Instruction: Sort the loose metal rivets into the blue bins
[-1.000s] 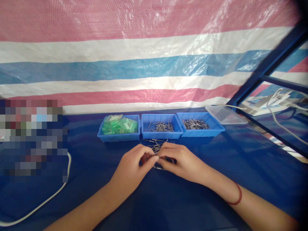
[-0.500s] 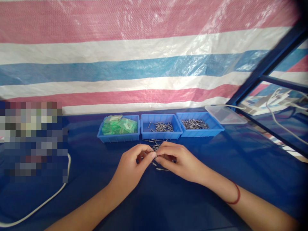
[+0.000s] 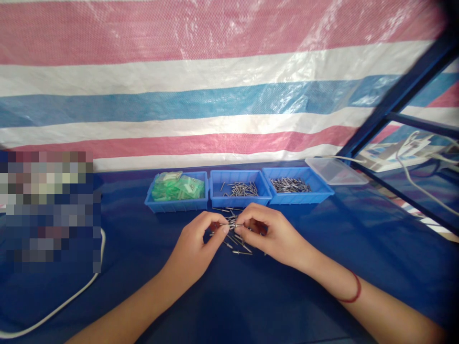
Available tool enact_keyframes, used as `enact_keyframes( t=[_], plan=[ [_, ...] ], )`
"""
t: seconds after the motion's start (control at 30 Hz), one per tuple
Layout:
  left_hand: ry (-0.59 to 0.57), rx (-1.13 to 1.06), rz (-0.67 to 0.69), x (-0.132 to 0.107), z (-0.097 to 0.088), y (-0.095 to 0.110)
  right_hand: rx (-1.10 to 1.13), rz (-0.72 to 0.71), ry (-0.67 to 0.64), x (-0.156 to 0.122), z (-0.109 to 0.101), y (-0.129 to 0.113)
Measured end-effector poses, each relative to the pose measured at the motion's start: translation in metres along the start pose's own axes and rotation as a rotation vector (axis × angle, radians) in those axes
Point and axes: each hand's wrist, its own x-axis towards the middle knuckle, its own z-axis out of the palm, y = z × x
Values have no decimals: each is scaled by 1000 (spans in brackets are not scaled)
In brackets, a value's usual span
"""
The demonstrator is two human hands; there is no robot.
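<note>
My left hand and my right hand meet fingertip to fingertip over a loose pile of small metal pins on the blue table. Both pinch one thin pin held level between them, just above the pile. Behind the hands stand three blue trays in a row: the left tray holds green plastic pieces, the middle tray holds a few pins, the right tray holds a denser heap of pins.
A clear plastic lid lies right of the trays. A white cable curves across the table at the left. A striped tarp hangs behind. A dark blue frame bar slants at the right, with cables beyond.
Both hands have risen slightly and moved toward the trays, lifting one pin off the pile; more of the loose pins beneath them now show.
</note>
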Motion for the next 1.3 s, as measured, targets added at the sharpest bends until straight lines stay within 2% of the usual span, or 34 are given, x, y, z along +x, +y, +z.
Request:
enact_keyframes(
  t=[0.13,0.2,0.3,0.43,0.53,0.6,0.7,0.77,0.9,1.0,1.07,1.13,1.3],
  plan=[
    [-13,134,50,1,-1,-2,-23,-22,11,1,-3,-3],
    [-37,214,70,1,-2,-2,-75,-26,46,3,-13,-5],
    [-110,334,127,1,-6,-2,-291,12,212,5,-44,2],
    [-218,491,199,1,-11,-6,-765,156,455,0,-99,30],
    [-267,570,212,1,-12,-10,-932,273,471,-6,-127,50],
    [-285,594,218,1,-12,-12,-935,300,473,-8,-133,54],
    [-292,619,221,1,-10,-12,-835,276,472,-4,-124,46],
    [-279,636,224,1,-8,-12,-703,196,397,0,-108,33],
    [-197,594,238,1,-5,-12,-402,-49,18,5,-63,4],
    [-192,494,242,1,-4,-8,-258,-131,-143,2,-31,-8],
    [-189,409,232,1,-4,-5,-209,-143,-180,0,-16,-11],
    [-136,299,199,0,-4,-2,-179,-129,-173,-2,-7,-12],
    [21,-67,17,-3,3,0,-84,-42,-107,-2,-1,-8]
  ],
)
